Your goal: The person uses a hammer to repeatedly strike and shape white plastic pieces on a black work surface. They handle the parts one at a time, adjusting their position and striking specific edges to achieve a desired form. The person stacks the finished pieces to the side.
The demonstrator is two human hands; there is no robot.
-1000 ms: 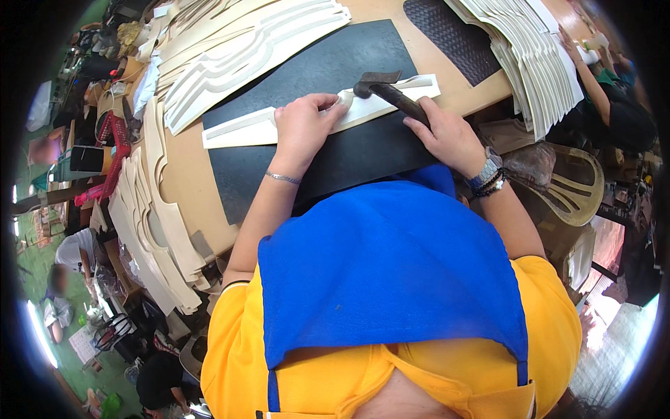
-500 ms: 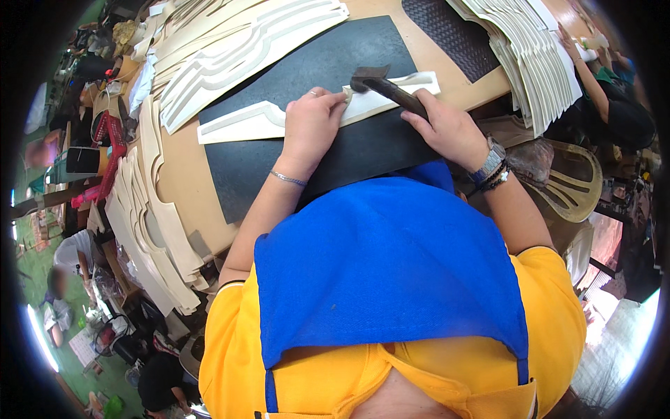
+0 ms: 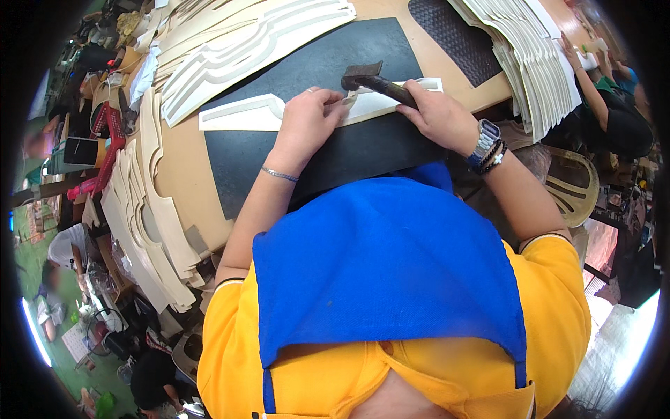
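Observation:
A long white shaped panel (image 3: 237,117) with a grey band along it lies on the black mat (image 3: 272,158). My left hand (image 3: 306,122) rests over its middle, thumb and fingers pinched together on the panel's folded edge. In my right hand (image 3: 441,117) is a hammer (image 3: 382,85), gripped by its dark handle. The hammer's head hangs over the panel's far side, just right of my left fingertips. Whether it touches the panel I cannot tell. My left fingers partly hide the fold.
More banded panels (image 3: 262,42) lie at the far left of the table (image 3: 183,164). Cut pale pieces (image 3: 143,230) are stacked along its left edge. A textured black sheet (image 3: 457,42) and a fanned stack of panels (image 3: 534,77) sit far right. Another person's arm (image 3: 585,80) reaches in beyond.
The hammer and my right hand have shifted slightly up and to the left, with the wrist turned a little. My left hand stays pinched at the panel's edge.

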